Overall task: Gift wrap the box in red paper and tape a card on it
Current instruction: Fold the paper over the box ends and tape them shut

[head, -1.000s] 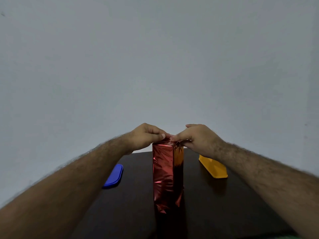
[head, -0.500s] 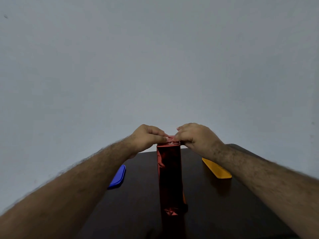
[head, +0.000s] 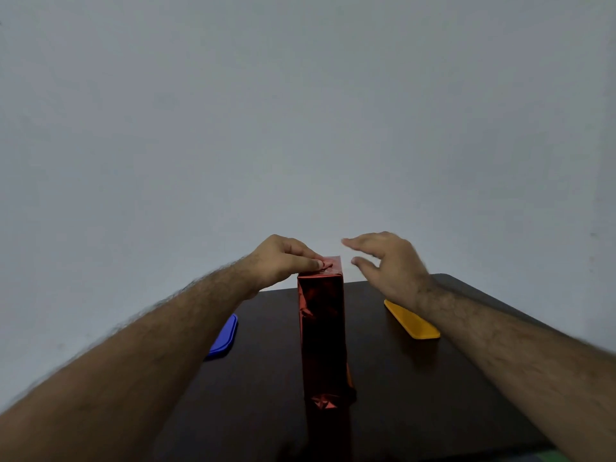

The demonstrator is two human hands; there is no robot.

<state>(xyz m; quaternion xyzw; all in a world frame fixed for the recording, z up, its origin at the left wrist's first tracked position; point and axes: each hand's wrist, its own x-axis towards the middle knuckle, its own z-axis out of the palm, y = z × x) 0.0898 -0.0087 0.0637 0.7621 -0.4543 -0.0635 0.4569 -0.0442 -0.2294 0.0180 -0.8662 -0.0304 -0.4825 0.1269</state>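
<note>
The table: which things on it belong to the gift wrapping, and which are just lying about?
Part of the job:
- red wrapped box, standing upright
- left hand, pressing the folded paper on top
- right hand, open, off the box

Lying about:
- blue flat piece
- yellow flat piece
- dark table
</note>
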